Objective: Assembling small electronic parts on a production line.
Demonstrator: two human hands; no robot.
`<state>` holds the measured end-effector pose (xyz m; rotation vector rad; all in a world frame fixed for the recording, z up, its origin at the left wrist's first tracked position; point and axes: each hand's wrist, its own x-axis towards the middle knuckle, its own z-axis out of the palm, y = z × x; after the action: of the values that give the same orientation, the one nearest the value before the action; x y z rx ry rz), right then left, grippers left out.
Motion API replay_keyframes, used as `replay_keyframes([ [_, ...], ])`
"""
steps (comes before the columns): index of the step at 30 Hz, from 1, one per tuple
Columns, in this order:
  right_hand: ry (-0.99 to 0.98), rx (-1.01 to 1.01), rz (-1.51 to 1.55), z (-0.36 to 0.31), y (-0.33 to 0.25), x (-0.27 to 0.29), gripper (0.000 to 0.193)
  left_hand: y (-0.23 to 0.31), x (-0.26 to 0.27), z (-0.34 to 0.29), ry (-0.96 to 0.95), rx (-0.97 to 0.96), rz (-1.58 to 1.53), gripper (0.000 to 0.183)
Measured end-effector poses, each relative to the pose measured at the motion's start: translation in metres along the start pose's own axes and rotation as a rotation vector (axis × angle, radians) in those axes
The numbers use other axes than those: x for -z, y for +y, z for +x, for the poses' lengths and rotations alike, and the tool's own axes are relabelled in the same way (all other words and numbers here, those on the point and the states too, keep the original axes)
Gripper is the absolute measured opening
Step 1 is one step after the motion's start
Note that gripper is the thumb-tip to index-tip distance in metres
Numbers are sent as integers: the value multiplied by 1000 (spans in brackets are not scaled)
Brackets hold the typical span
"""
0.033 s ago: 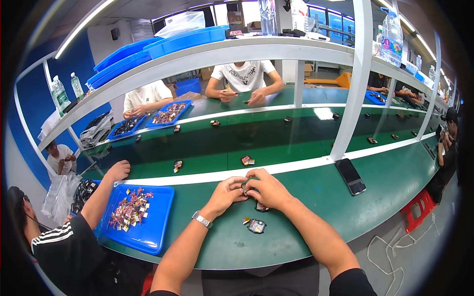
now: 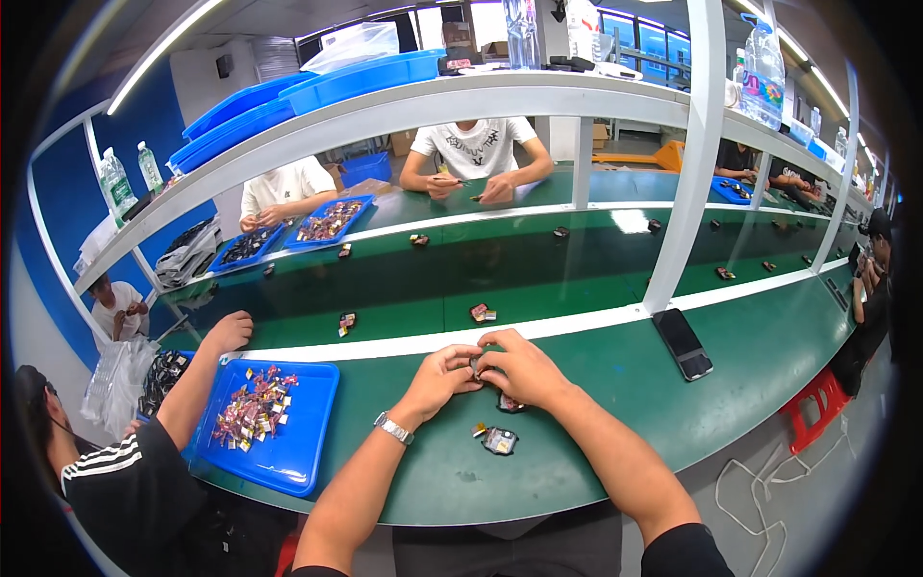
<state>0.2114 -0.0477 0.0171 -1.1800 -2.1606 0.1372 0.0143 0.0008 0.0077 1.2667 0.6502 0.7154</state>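
Over the green bench my left hand (image 2: 441, 383), with a metal-banded watch at its wrist, and my right hand (image 2: 524, 370) meet fingertip to fingertip. Both are closed on a small dark part (image 2: 476, 368), mostly covered by the fingers, so its exact kind is hidden. Partly under my right hand lies a small dark-edged piece (image 2: 511, 405). Nearer to me, a black-rimmed flat piece with a pale middle (image 2: 500, 440) rests on the bench beside a tiny yellow-and-red bit (image 2: 479, 430).
Left of my forearm stands a blue tray (image 2: 327, 413) of small red, yellow and white parts. A co-worker's hand (image 2: 231, 332) reaches over its far edge. A black phone (image 2: 683, 344) lies to the right by a white post (image 2: 685, 173). Small pieces sit along the dark green belt (image 2: 404, 298) beyond.
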Motion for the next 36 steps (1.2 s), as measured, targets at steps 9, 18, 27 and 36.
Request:
replay_keyframes([
  [9,41,-107,187,0,-2,-3,11,-7,12,1,-141,-40,-67,35],
  [18,44,-101,389,0,8,-4,11,0,4,-4,-114,-36,-70,29],
  [27,25,-245,721,-1,12,-10,12,-3,9,-2,-116,-58,-63,14],
  [36,28,-217,720,0,8,-12,12,0,10,-3,-87,-48,-2,8],
])
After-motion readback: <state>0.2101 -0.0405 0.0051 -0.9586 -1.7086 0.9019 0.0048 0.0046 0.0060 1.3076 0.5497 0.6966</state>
